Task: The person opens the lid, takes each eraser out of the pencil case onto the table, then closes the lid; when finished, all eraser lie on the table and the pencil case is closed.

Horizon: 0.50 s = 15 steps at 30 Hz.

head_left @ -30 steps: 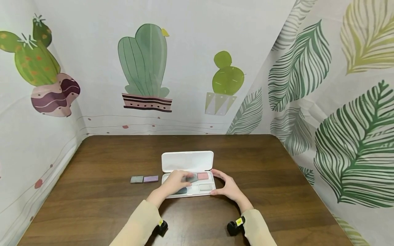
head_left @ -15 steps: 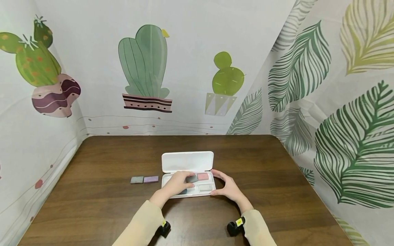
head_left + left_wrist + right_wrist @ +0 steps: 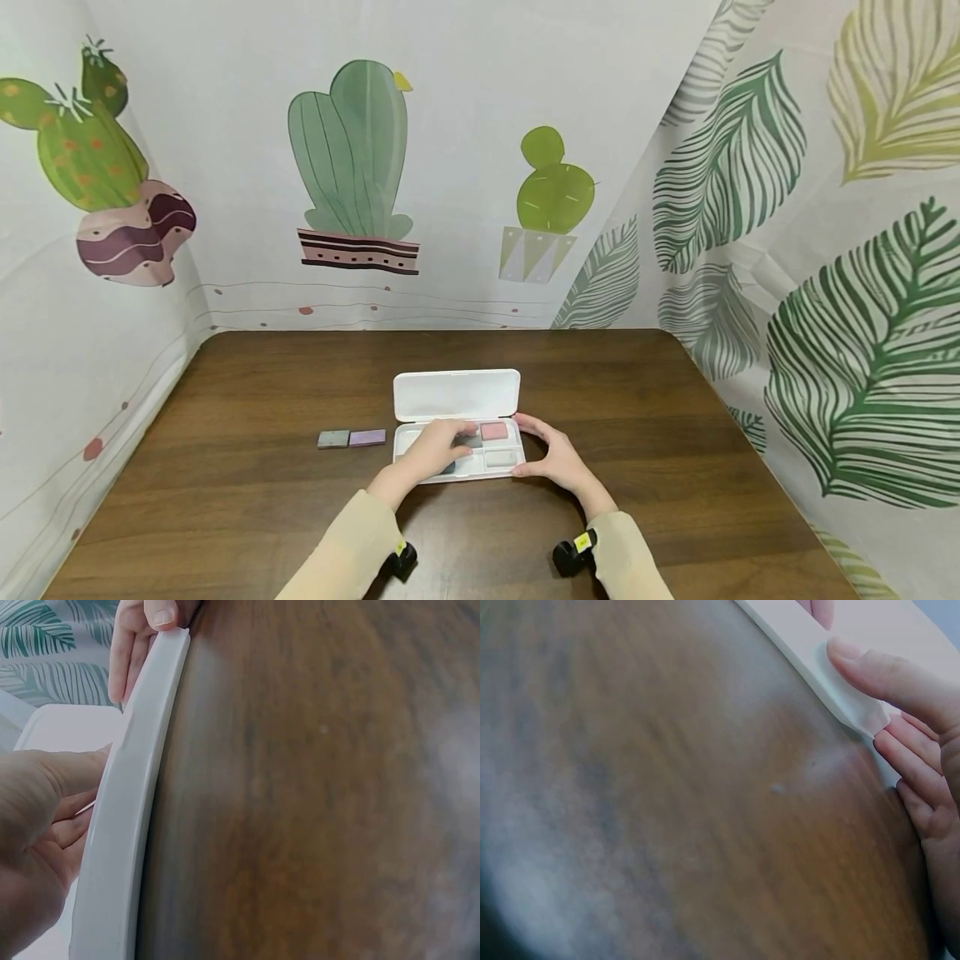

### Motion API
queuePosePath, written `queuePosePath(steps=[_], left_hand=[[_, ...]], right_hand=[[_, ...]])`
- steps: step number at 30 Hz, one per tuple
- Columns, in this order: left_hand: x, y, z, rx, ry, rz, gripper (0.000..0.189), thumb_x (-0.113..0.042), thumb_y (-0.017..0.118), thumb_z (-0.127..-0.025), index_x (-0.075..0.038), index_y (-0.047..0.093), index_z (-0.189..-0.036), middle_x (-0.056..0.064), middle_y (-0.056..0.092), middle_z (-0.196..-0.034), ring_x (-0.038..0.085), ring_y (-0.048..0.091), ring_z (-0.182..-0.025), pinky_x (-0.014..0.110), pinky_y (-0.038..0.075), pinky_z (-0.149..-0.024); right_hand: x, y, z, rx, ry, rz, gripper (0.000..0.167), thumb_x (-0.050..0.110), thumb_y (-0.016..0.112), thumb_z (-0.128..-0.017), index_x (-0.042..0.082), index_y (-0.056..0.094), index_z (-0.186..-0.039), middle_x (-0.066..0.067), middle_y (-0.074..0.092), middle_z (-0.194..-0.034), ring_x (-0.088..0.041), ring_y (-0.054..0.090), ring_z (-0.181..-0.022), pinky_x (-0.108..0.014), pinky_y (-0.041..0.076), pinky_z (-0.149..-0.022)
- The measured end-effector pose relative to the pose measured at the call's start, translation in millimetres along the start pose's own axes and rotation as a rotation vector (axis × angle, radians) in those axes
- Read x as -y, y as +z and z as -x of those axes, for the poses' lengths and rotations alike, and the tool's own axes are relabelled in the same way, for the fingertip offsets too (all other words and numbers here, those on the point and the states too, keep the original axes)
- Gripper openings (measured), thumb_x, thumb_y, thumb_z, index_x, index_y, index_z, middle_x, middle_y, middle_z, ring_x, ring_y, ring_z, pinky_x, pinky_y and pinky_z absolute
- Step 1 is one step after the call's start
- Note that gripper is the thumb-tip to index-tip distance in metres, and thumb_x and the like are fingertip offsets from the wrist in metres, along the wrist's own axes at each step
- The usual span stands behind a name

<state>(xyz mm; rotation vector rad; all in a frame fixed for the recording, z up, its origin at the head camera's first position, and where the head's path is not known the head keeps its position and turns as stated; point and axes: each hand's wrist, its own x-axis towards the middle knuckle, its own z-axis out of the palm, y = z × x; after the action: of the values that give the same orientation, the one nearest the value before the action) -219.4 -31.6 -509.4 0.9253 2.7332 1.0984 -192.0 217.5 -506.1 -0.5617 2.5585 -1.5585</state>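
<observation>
A white hinged case lies on the table with its lid raised at the back. In it sit a pink rectangular block, a whitish block, a grey block and a dark block, the last partly covered. My left hand reaches over the case; its fingers and thumb pinch at the grey block, mostly hidden from the left wrist view. My right hand grips the case's right end between thumb and fingers, seen also in the right wrist view on the case corner.
To the left of the case, a grey-green block and a purple block lie end to end on the brown wooden table. A white fabric printed with cacti and leaves hangs behind and at the sides.
My left hand has shifted slightly to the right over the case, its fingers covering more of the grey block. My right hand and the case have stayed in place.
</observation>
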Motion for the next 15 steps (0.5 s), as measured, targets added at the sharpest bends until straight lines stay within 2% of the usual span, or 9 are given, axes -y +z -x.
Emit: queuePosePath(steps=[3,8,10,15], left_hand=[[0.0,-0.1,0.1,0.007,0.002,0.004,0.032,-0.003,0.069,-0.087,0.004,0.066,-0.118,0.015,0.071,-0.113,0.030,0.066,-0.110,0.045,0.050,-0.097],[2.0,-0.2,1.0,0.002,0.005,-0.019,0.033,-0.005,0.070,-0.087,0.004,0.066,-0.118,0.016,0.071,-0.114,0.030,0.066,-0.110,0.045,0.050,-0.097],[3.0,-0.4,1.3,0.000,0.005,-0.034,0.033,-0.007,0.071,-0.086,0.004,0.067,-0.117,0.016,0.071,-0.113,0.030,0.066,-0.110,0.045,0.050,-0.097],[3.8,-1.3,0.7,0.009,0.004,-0.048,0.032,-0.007,0.071,-0.086,0.003,0.068,-0.117,0.016,0.071,-0.112,0.031,0.066,-0.110,0.045,0.049,-0.097]], right_hand=[[-8,2,-1.2,-0.011,-0.007,0.016,0.082,0.011,0.088,-0.070,-0.001,0.048,-0.141,-0.015,0.059,-0.137,-0.032,0.050,-0.132,-0.029,0.037,-0.110],[-9,3,-0.2,-0.023,-0.012,0.012,0.082,0.010,0.088,-0.069,-0.001,0.049,-0.140,-0.016,0.059,-0.137,-0.033,0.050,-0.131,-0.021,0.036,-0.108],[-1,2,1.0,-0.015,-0.006,-0.005,0.082,0.009,0.088,-0.069,-0.003,0.048,-0.140,-0.019,0.058,-0.137,-0.036,0.049,-0.132,-0.024,0.036,-0.109],[2,0,0.4,-0.001,-0.004,0.007,0.082,0.011,0.087,-0.070,-0.004,0.047,-0.140,-0.018,0.058,-0.137,-0.034,0.049,-0.132,-0.031,0.037,-0.111]])
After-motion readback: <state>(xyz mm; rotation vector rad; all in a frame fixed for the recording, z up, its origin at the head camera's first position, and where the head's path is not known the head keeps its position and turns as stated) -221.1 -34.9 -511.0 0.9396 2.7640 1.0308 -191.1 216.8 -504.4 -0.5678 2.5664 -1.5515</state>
